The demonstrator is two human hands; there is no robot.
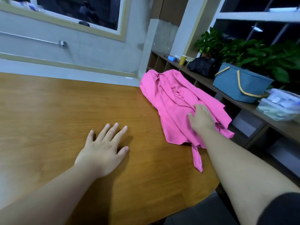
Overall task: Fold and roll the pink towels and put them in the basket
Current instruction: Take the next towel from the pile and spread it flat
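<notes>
Right hand (201,118) on crumpled pink towels (172,101), lengthwise away.

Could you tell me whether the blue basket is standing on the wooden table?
No, the blue basket stands on the shelf unit beside the wooden table, apart from the pink towels.

The left hand (103,148) lies in the lower middle of the frame, palm down, fingers straight and a little spread, thumb out to the right side. Its bare forearm comes up from the lower left corner. The right hand (201,119) is further up, right of centre — its fingers bend downward, and their tips cannot be seen. The right forearm runs from the lower right corner, with a dark sleeve (282,210) at the edge.
</notes>
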